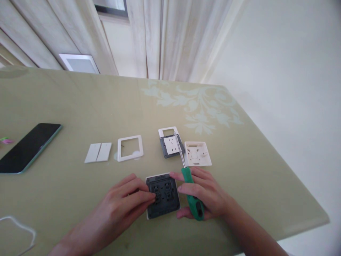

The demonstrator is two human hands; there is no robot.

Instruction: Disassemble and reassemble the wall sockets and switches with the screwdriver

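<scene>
Dark switch module (165, 205) at six o'clock: likely light, stiff; best held by edges. Left hand (126, 199) touching nine-o'clock side, pinch unclear; right hand (209, 197) gripping green screwdriver (195, 208), fingertips toward three-o'clock edge.

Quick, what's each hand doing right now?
Left hand: bent, touching the dark square piece; whether it grips, I can't tell.
Right hand: holding the green screwdriver.

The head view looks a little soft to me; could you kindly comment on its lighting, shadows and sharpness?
Head view, lighting: soft and diffuse, with only faint shadows around the left hand and right hand; head view, corner: the pale wall dims toward the upper right; head view, sharpness: the white cord looks soft, and fine markings on the dark plate are unreadable.
</scene>
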